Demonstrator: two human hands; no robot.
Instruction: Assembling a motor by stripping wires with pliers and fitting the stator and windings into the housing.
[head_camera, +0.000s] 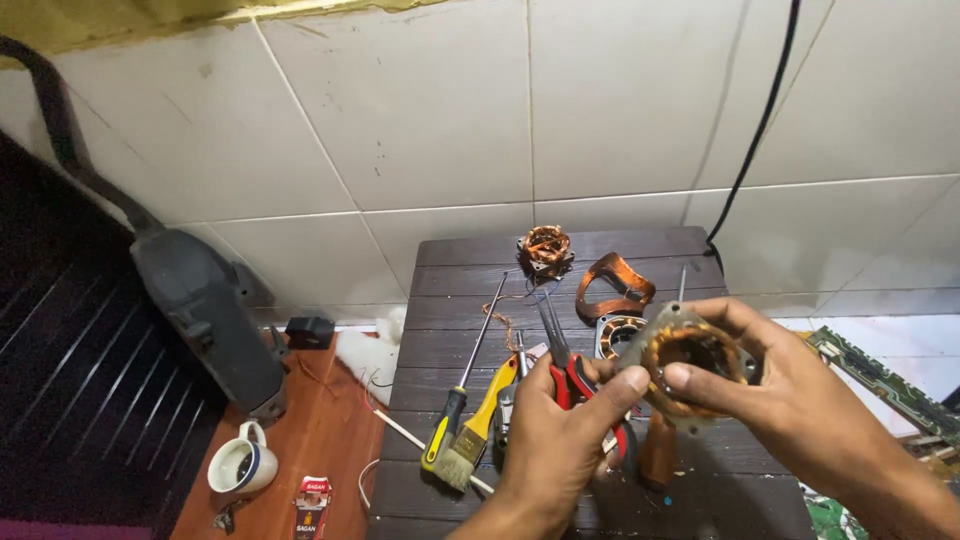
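Both hands meet over the near half of the dark slatted tabletop (440, 265), and the small motor stator (690, 362) held between them serves as the landmark here. The right hand (800, 400) cradles it from the right with thumb over the top edge and a finger laid across the front face, its grip clenched around the metal frame so the ring of copper winding faces the camera; held that way, the windings are open to view and to the tool. The left hand (560, 440), just left of the stator, has its grip closed on red-handled needle-nose pliers (565, 360), whose slim tips point up and away from the stator, while the thumb reaches across to steady the stator's frame.

Behind the stator, lying on the tabletop, are a loose copper coil (612, 285) and, farther back near the wall, another copper-wound core (545, 248). Partly hidden just behind the stator is a round metal motor part (615, 335). To the left of the stator lie a long screwdriver with a black and yellow handle (470, 375) and a yellow-handled brush (475, 430), laid side by side within easy reach. Below the stator an orange tool handle (658, 455) rests on the slats. Well left of the stator, on a lower reddish surface, stands a white cup (243, 465), with a grey power tool (205, 310) beyond it.
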